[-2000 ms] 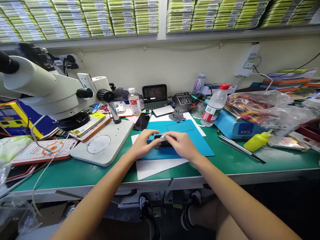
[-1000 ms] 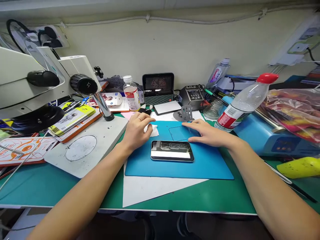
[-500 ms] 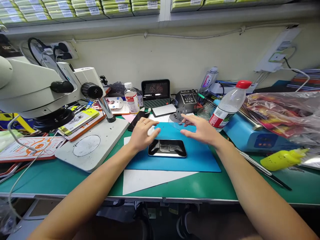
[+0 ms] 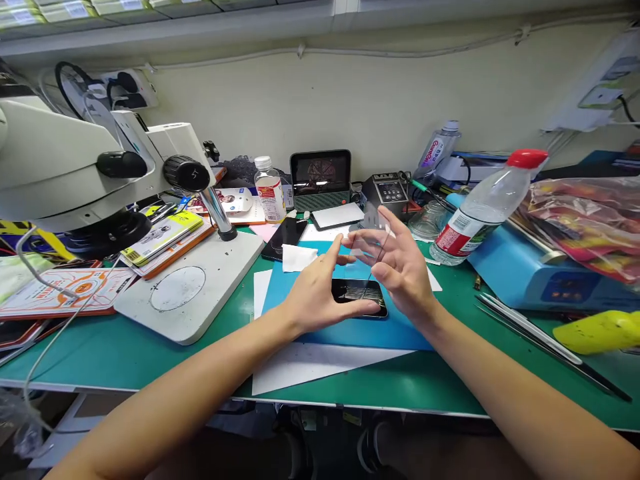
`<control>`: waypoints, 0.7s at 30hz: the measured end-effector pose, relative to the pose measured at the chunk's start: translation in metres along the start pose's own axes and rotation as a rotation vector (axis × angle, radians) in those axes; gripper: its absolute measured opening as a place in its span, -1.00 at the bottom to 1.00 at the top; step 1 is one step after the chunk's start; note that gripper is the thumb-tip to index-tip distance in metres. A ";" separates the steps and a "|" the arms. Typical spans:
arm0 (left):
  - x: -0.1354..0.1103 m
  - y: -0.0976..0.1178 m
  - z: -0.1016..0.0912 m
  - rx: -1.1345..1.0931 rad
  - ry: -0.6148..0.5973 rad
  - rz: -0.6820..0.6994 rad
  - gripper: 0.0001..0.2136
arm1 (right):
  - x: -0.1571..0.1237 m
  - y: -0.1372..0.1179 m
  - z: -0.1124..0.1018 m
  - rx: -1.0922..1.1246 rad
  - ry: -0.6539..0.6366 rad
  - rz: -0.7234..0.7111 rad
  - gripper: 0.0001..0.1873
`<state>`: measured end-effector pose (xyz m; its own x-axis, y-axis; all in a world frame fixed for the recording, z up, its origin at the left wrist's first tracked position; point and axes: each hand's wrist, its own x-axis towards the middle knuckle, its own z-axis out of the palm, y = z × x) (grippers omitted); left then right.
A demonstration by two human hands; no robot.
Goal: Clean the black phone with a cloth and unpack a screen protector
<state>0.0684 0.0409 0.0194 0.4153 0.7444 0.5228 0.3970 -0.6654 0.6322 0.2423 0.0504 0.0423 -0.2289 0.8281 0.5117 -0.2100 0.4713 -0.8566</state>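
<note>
A thin clear sheet with a dark edge, like a phone screen protector, is tilted up above the blue mat. My right hand grips it between thumb and fingers. My left hand is on its other side, thumb and fingers spread apart; its fingertips are close to the sheet, and whether they touch it I cannot tell. Beneath both hands lies a black phone with bright streaks reflected on its glass, partly hidden by my left thumb. A folded white wipe rests at the mat's back left.
A microscope with a pale base stands left. Another dark phone lies behind the wipe. To the right are a red-capped bottle, tweezers and a yellow squeeze bottle. A small screen stands at the back.
My hands, apart over the mat before, have come together above the phone. The clear sheet is now raised in my right hand. The wipe shows where my left hand covered it.
</note>
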 end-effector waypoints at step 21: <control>-0.018 -0.031 -0.051 0.224 -0.199 0.114 -0.35 | -0.025 -0.007 -0.061 -0.592 -0.237 0.161 -0.22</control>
<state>0.0070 0.0507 0.0195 0.6101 0.6541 0.4471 0.5001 -0.7556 0.4229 0.3076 0.0446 0.0315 -0.4315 0.8449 0.3163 0.3878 0.4903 -0.7806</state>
